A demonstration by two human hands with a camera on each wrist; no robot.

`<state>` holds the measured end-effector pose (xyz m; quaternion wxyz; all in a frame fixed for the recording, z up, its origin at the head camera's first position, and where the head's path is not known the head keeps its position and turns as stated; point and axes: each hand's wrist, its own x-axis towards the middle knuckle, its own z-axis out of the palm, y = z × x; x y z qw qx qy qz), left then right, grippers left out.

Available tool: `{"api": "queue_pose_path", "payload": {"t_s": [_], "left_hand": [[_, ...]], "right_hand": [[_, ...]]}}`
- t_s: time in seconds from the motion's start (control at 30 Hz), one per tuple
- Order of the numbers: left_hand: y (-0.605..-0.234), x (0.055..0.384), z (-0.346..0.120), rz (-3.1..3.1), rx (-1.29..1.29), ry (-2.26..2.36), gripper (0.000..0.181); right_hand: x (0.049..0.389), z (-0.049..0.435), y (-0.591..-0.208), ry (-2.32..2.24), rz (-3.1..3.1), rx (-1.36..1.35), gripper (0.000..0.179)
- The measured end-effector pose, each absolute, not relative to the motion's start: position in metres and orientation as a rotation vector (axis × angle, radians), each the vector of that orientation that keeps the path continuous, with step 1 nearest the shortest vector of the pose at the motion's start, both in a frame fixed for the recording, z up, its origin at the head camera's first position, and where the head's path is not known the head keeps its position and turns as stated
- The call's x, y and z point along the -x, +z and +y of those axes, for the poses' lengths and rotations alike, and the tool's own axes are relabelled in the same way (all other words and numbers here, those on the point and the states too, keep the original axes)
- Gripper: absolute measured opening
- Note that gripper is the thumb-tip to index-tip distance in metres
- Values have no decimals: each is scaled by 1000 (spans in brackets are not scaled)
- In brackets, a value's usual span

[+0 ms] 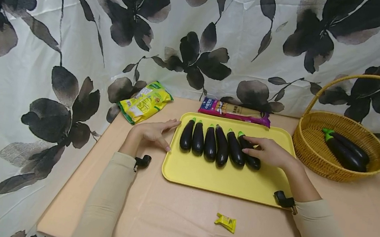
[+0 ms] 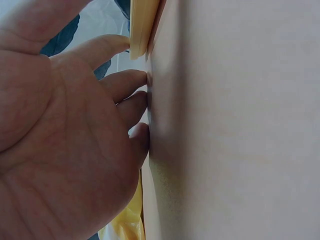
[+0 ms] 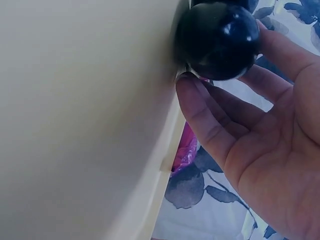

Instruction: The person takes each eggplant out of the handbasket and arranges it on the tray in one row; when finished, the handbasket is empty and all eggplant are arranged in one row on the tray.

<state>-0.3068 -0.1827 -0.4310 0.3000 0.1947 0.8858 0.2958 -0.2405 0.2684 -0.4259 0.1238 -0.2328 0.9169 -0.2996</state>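
Observation:
Several dark eggplants (image 1: 210,145) with green stem ends lie side by side in a row on a yellow tray (image 1: 196,175). At the row's right end, my right hand (image 1: 268,152) holds the last eggplant (image 1: 251,161) between thumb and fingers. In the right wrist view that eggplant (image 3: 218,42) shows its glossy rounded end, with the fingers spread around it close over the tray. My left hand (image 1: 150,134) rests at the tray's left edge, fingers extended. Seen from the left wrist, one finger meets the tray's rim (image 2: 141,30) while the other fingertips rest on the table.
A wicker basket (image 1: 337,173) with a tall handle and two eggplants (image 1: 345,153) stands right of the tray. Behind lie a yellow-green snack bag (image 1: 146,102) and a purple packet (image 1: 234,112). A small yellow wrapped piece (image 1: 225,222) is in front. Floral fabric hangs behind the table.

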Motion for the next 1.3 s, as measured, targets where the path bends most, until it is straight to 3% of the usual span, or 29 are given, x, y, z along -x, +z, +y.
{"api": "queue_pose_path", "payload": {"t_s": [0.27,0.5,1.0,1.3], "left_hand": [[-432,307,-183,2346,-499,799,129],[-431,306,-183,2335,-482,807,129],[-430,308,-182,2349,-495,774,129],[-431,308,-183,2361,-511,761,128]], "right_hand": [[241,275,-426,-860,2719,666,63],[239,290,-402,-967,2841,664,61],[243,365,-365,-941,3108,283,60],[252,406,-369,-868,3153,298,58]]}}
